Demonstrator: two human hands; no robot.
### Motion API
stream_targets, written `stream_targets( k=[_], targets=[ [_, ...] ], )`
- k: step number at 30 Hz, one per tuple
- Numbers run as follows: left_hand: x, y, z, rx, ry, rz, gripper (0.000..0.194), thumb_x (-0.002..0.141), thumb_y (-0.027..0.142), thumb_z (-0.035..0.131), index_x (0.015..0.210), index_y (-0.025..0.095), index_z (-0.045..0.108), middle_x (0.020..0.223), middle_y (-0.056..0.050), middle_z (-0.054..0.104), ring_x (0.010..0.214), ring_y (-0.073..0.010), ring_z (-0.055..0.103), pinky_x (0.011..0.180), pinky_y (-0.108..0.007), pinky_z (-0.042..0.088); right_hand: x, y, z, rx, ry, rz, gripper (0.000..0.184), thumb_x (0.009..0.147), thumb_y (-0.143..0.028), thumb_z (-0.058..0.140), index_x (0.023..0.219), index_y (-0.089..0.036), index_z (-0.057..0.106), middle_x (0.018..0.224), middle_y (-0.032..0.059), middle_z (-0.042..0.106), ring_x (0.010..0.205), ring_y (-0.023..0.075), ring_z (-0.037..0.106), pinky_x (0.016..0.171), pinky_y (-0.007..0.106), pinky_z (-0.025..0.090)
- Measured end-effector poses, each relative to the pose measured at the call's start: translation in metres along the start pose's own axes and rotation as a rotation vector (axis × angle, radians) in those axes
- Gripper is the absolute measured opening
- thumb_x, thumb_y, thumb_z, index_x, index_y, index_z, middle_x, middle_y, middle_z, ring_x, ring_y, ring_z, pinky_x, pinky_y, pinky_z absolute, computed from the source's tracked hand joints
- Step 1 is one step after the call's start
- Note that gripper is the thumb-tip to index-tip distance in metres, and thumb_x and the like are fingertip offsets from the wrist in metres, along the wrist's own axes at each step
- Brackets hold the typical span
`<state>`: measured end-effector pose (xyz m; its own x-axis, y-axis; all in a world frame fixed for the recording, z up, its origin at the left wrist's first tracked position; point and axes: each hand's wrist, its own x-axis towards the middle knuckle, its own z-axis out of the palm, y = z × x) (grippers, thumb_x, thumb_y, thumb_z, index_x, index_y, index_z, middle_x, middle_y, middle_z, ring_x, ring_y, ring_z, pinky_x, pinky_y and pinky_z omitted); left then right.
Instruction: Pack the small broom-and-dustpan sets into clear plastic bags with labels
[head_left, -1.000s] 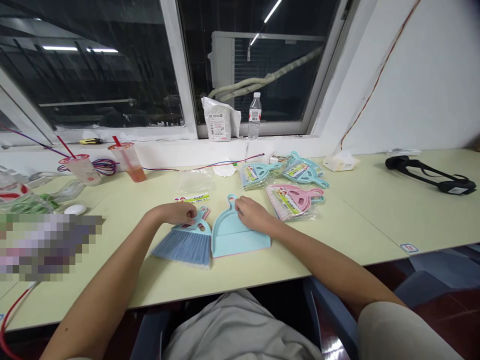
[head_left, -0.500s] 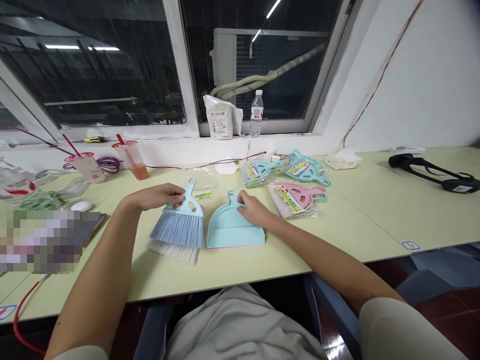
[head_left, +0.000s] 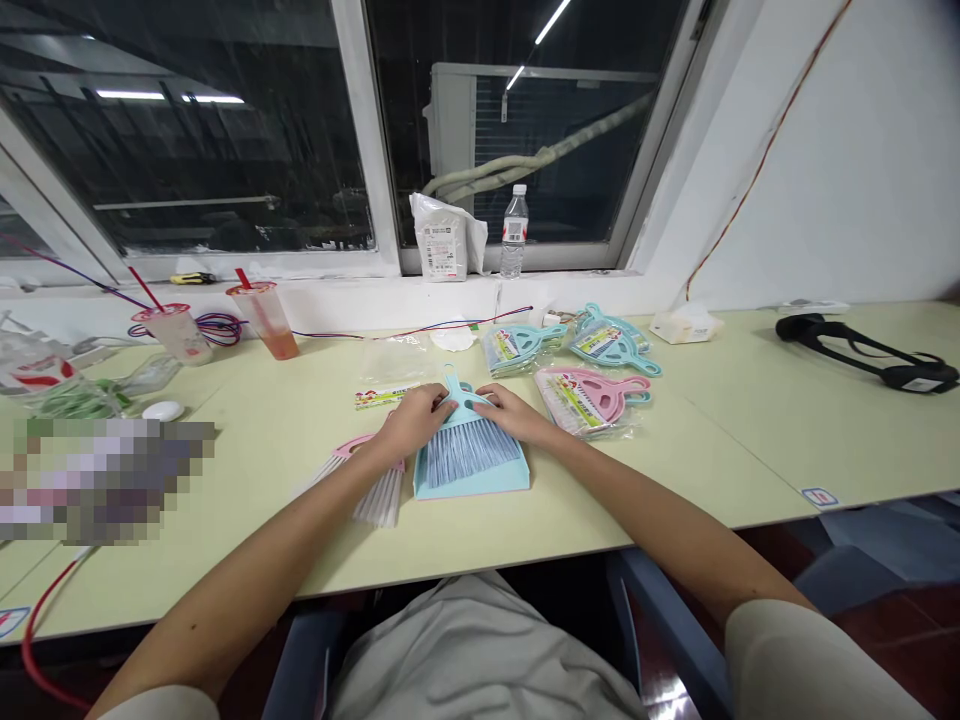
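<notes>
A light-blue hand brush (head_left: 471,450) with grey-blue bristles lies over the light-blue dustpan (head_left: 472,490), bristles toward me. My left hand (head_left: 415,418) grips the brush at the left side of its head. At the right, my right hand (head_left: 514,412) is closed at the dustpan's upper edge, its fingertips close against the brush. Partly hidden under my left forearm, a pink hand brush (head_left: 381,490) with white bristles rests on the table. A printed label card (head_left: 379,397) lies behind my left hand.
Bagged blue sets (head_left: 611,340) and a bagged pink brush-and-dustpan set (head_left: 596,398) lie back right. Two drink cups (head_left: 266,320) with red straws stand back left. A water bottle (head_left: 514,232) is on the windowsill. A black headset-like device (head_left: 862,350) lies far right.
My left hand has carried the blue brush rightward onto the dustpan, uncovering the pink brush and the label card. My right hand has stayed by the dustpan.
</notes>
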<state>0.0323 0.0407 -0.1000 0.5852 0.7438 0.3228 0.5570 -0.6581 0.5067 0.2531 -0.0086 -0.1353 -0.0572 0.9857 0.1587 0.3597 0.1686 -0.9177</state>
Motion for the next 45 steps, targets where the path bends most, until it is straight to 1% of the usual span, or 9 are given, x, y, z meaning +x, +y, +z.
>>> stream_targets(
  k=[4, 8, 12, 18, 26, 31, 35, 42, 45],
  targets=[
    [-0.009, 0.0, 0.01, 0.066, 0.024, 0.053, 0.019, 0.094, 0.035, 0.055, 0.102, 0.02, 0.065, 0.105, -0.008, 0.065, 0.095, -0.0242, 0.061, 0.082, -0.036, 0.045, -0.004, 0.002, 0.003, -0.046, -0.053, -0.095, 0.04, 0.086, -0.021, 0.063, 0.126, -0.023, 0.055, 0.137, 0.0097, 0.062, 0.132, 0.0239, 0.056, 0.11, 0.04, 0.04],
    [-0.012, 0.001, 0.019, 0.073, -0.019, 0.045, 0.02, 0.095, 0.032, 0.054, 0.109, 0.021, 0.063, 0.108, -0.009, 0.064, 0.1, -0.0256, 0.062, 0.085, -0.037, 0.047, -0.003, 0.002, 0.005, -0.07, -0.087, -0.05, 0.052, 0.081, -0.008, 0.057, 0.131, -0.019, 0.05, 0.129, 0.0128, 0.065, 0.122, 0.0227, 0.062, 0.102, 0.038, 0.045],
    [-0.012, 0.002, 0.021, 0.044, -0.02, 0.011, 0.022, 0.095, 0.027, 0.055, 0.116, 0.02, 0.06, 0.11, -0.009, 0.066, 0.105, -0.0258, 0.063, 0.09, -0.038, 0.048, -0.002, 0.004, 0.01, -0.083, -0.036, -0.03, 0.052, 0.085, -0.016, 0.062, 0.136, -0.02, 0.05, 0.119, 0.0109, 0.07, 0.109, 0.0222, 0.067, 0.099, 0.039, 0.047],
    [-0.014, 0.003, 0.022, 0.021, -0.01, 0.04, 0.023, 0.096, 0.022, 0.051, 0.116, 0.018, 0.061, 0.114, -0.011, 0.063, 0.109, -0.0259, 0.061, 0.097, -0.039, 0.047, 0.003, 0.007, 0.02, -0.101, 0.05, -0.018, 0.034, 0.095, -0.024, 0.057, 0.128, -0.02, 0.061, 0.116, 0.0084, 0.073, 0.108, 0.0208, 0.067, 0.099, 0.038, 0.047],
    [-0.013, 0.004, 0.021, 0.034, 0.031, 0.038, 0.019, 0.092, 0.024, 0.056, 0.105, 0.018, 0.067, 0.106, -0.011, 0.066, 0.102, -0.0254, 0.063, 0.091, -0.037, 0.049, 0.006, 0.009, 0.017, -0.109, 0.044, -0.073, 0.032, 0.093, -0.022, 0.059, 0.124, -0.019, 0.065, 0.119, 0.0092, 0.073, 0.109, 0.0207, 0.068, 0.098, 0.037, 0.049],
    [-0.014, 0.005, 0.018, -0.032, 0.047, 0.012, 0.016, 0.087, 0.023, 0.058, 0.098, 0.022, 0.07, 0.098, -0.006, 0.074, 0.094, -0.0242, 0.067, 0.086, -0.036, 0.05, 0.007, 0.013, 0.017, -0.143, 0.035, -0.055, 0.035, 0.091, -0.025, 0.062, 0.125, -0.017, 0.063, 0.102, 0.0071, 0.075, 0.095, 0.0202, 0.068, 0.09, 0.036, 0.05],
    [-0.016, 0.005, 0.017, -0.009, 0.047, -0.001, 0.011, 0.085, 0.023, 0.059, 0.092, 0.021, 0.068, 0.098, -0.006, 0.074, 0.094, -0.0247, 0.067, 0.084, -0.036, 0.05, 0.008, 0.015, 0.017, -0.142, 0.036, -0.068, 0.037, 0.089, -0.021, 0.063, 0.126, -0.017, 0.06, 0.098, 0.0048, 0.074, 0.094, 0.0183, 0.067, 0.089, 0.034, 0.049],
    [-0.015, 0.003, 0.017, -0.055, 0.021, -0.013, 0.024, 0.087, 0.019, 0.057, 0.108, 0.022, 0.067, 0.113, -0.007, 0.072, 0.101, -0.0243, 0.067, 0.091, -0.037, 0.05, 0.01, 0.018, 0.019, -0.137, 0.052, -0.079, 0.037, 0.086, -0.023, 0.063, 0.122, -0.017, 0.059, 0.087, -0.0007, 0.067, 0.083, 0.0165, 0.063, 0.081, 0.032, 0.045],
    [-0.014, 0.001, 0.018, -0.102, 0.024, -0.037, 0.025, 0.086, 0.019, 0.058, 0.109, 0.023, 0.07, 0.116, -0.005, 0.073, 0.101, -0.0238, 0.067, 0.091, -0.037, 0.05, 0.011, 0.018, 0.02, -0.131, 0.063, -0.078, 0.035, 0.084, -0.024, 0.063, 0.118, -0.017, 0.059, 0.079, -0.0039, 0.061, 0.076, 0.0156, 0.059, 0.076, 0.03, 0.043]
  ],
)
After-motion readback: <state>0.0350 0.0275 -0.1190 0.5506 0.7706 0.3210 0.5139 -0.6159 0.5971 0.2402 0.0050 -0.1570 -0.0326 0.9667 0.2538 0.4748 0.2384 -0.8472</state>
